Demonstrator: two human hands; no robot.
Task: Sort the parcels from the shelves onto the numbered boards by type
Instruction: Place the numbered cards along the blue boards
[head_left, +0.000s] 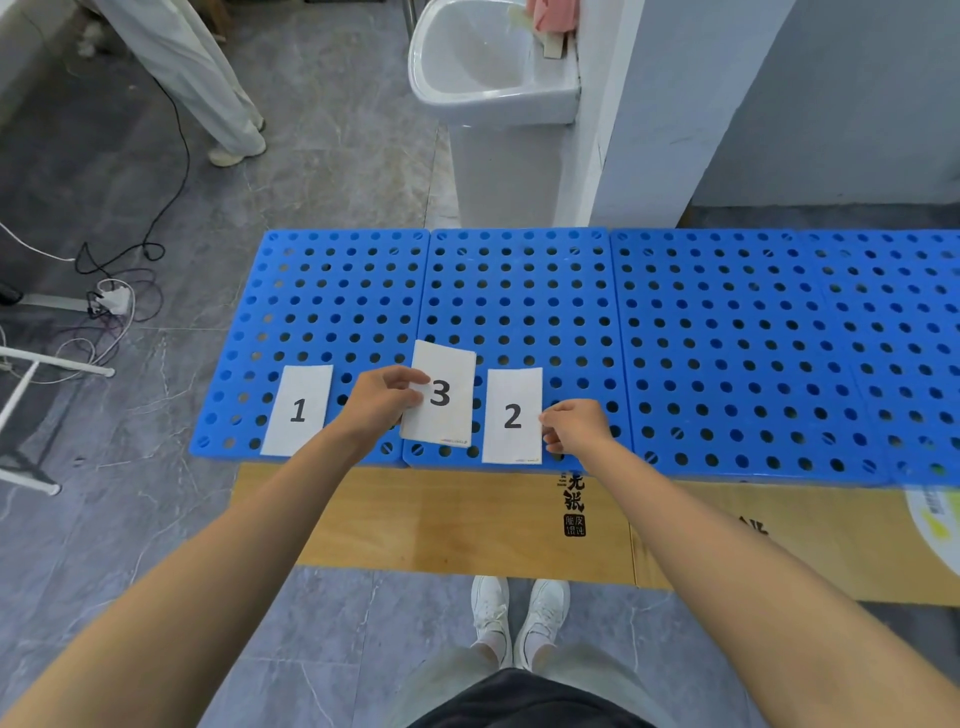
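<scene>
Setting out the number labels looked to be the step in hand; no parcels or shelves were in sight. The left hand (382, 397) pinched the card marked 3 (444, 410) between thumb and fingers (410, 376), holding it askew just left of the card marked 2 (512, 415), which lay flat at the near edge of the blue boards (727, 338). The right hand (576, 426), its fingers curled, nipped that card's right edge. The card marked 1 (297, 410) lay farther left. Next, I judged, the 3 needed carrying past the 2 to the bare board on its right.
</scene>
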